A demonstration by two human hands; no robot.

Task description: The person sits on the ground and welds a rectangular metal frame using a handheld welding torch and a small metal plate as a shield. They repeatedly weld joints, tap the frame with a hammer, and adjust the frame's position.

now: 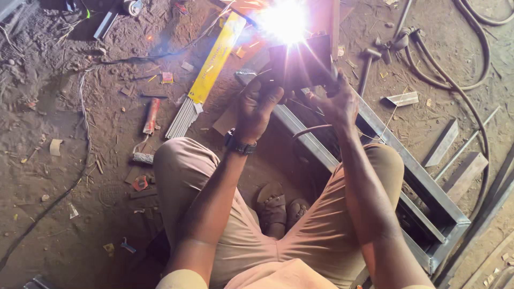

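Knees in tan trousers (203,176) spread wide fill the near part of the view, the person squatting on the dirt floor (48,160) with sandalled feet (278,206) tucked between them; that low stance seems chosen to bring both arms forward over the grey metal frame (423,187), which lies flat on the floor and runs from the far centre toward the near right; the left hand (257,107), a dark watch (240,143) on its wrist, is closed around the lower left edge of a dark rectangular shield (300,64), raised upright between the camera and the white welding glare (284,21), probably to screen the eyes; the right hand (338,101) is curled at the shield's lower right corner, and a thin rod or lead arcs below it, though I cannot tell whether the fingers grip that or the shield itself; the glare sits just beyond the shield, at the far end of the frame, well ahead of both hands; a yellow packet of welding rods (217,56) lies open to the left of the left hand, its grey rods spilling out within easy reach; a hammer (368,59) rests far right beside coiled black cables (460,80); a red-handled tool (151,115) lies further left
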